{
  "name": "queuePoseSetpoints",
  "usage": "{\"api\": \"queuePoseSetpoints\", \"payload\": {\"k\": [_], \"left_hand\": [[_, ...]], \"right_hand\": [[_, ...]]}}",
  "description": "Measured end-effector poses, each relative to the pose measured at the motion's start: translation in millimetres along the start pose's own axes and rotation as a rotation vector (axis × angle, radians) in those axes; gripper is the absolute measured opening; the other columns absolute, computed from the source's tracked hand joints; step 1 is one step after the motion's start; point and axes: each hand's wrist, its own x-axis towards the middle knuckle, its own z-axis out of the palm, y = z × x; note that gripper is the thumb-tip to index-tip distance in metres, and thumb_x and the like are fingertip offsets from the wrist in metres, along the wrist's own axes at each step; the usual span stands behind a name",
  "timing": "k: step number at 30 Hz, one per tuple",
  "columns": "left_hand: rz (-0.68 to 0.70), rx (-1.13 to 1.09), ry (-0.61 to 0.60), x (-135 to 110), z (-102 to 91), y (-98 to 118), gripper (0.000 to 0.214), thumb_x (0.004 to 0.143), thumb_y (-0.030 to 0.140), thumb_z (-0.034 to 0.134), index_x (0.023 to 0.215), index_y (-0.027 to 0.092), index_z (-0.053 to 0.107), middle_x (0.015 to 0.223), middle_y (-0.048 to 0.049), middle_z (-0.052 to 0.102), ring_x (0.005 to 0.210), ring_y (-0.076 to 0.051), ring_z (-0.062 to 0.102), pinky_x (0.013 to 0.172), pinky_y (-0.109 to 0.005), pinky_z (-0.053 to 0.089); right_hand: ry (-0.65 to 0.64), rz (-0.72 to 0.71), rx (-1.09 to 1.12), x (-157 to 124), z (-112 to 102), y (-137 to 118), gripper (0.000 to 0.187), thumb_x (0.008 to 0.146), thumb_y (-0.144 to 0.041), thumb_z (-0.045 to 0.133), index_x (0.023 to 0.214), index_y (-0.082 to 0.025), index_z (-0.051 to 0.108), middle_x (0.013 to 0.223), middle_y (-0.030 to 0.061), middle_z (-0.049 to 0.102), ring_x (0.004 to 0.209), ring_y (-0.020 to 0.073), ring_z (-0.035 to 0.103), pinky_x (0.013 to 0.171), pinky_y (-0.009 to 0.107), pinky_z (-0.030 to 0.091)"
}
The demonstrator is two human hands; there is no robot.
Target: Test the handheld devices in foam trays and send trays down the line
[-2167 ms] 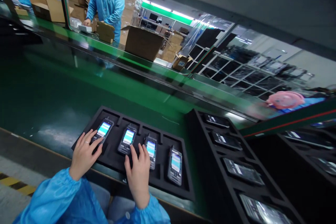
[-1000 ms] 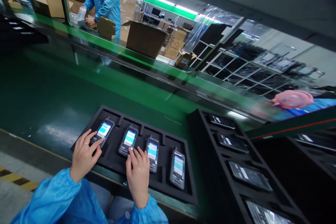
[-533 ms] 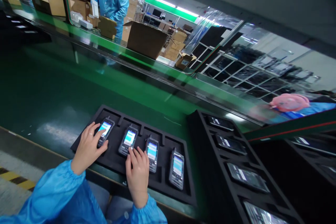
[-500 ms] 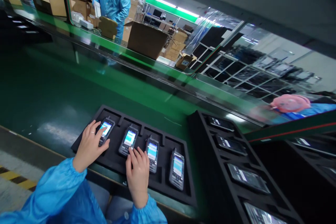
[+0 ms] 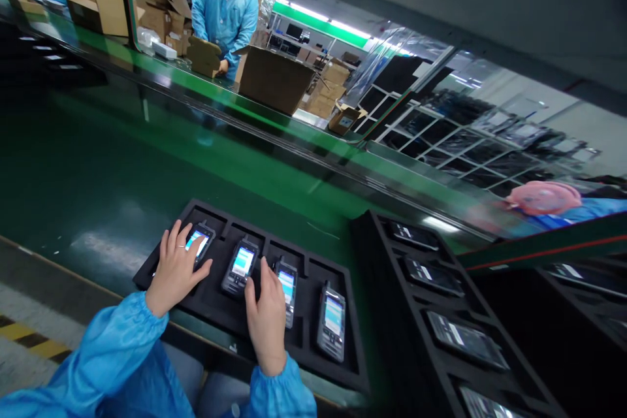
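Observation:
A black foam tray lies before me, with several handheld radios with lit screens set in its slots. My left hand is over the leftmost radio, fingers spread, partly covering its screen and keys. Between my hands the second radio shows its screen. My right hand hovers with fingers extended beside the third radio, hiding its left edge; whether it touches is unclear. At the tray's right end sits the fourth radio, fully visible and lit.
To the right stands a stack of black trays holding more devices. A green conveyor surface runs behind my tray. Across it, a person in blue stands by cardboard boxes. A pink cap shows at the right.
My right hand has moved from the lower part of the second radio rightward, toward the third. My left hand has shifted slightly, staying over the first. The person across has lowered their hand to a box.

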Motion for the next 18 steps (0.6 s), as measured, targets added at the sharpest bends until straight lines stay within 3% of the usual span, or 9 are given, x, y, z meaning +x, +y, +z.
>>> {"api": "queuePoseSetpoints", "payload": {"k": [2, 7, 13, 18], "left_hand": [[-0.014, -0.027, 0.056, -2, -1.5, -1, 0.043, 0.088, 0.038, 0.053, 0.121, 0.011, 0.058, 0.137, -0.0229, 0.046, 0.138, -0.042, 0.03, 0.108, -0.062, 0.033], [-0.063, -0.119, 0.173, -8, -4.6, -5, 0.038, 0.088, 0.03, 0.054, 0.122, 0.013, 0.053, 0.13, -0.0194, 0.051, 0.135, -0.039, 0.035, 0.107, -0.056, 0.038], [-0.092, -0.138, 0.201, -9, -3.8, -5, 0.048, 0.087, 0.027, 0.054, 0.131, 0.01, 0.044, 0.125, -0.019, 0.055, 0.131, -0.039, 0.041, 0.106, -0.055, 0.04], [-0.082, -0.134, 0.189, -13, -2.8, -6, 0.05, 0.086, 0.027, 0.054, 0.131, 0.01, 0.043, 0.125, -0.0191, 0.055, 0.131, -0.038, 0.041, 0.106, -0.055, 0.04]], "right_hand": [[-0.042, 0.045, 0.002, 13, 2, -1, 0.05, 0.094, -0.033, 0.044, 0.138, -0.011, 0.046, 0.123, 0.0151, 0.064, 0.113, 0.0265, 0.059, 0.094, 0.043, 0.051], [-0.054, 0.037, -0.018, 24, 10, -3, 0.042, 0.094, -0.031, 0.041, 0.127, -0.01, 0.056, 0.115, 0.0154, 0.066, 0.113, 0.0287, 0.057, 0.097, 0.046, 0.049], [-0.062, 0.016, -0.008, 19, 12, -1, 0.039, 0.095, -0.032, 0.04, 0.127, -0.016, 0.057, 0.12, 0.0113, 0.065, 0.124, 0.0268, 0.05, 0.104, 0.046, 0.045], [-0.047, 0.031, -0.01, 20, 12, 0, 0.037, 0.094, -0.028, 0.039, 0.122, -0.016, 0.06, 0.124, 0.0135, 0.061, 0.127, 0.0286, 0.046, 0.105, 0.05, 0.042]]}}
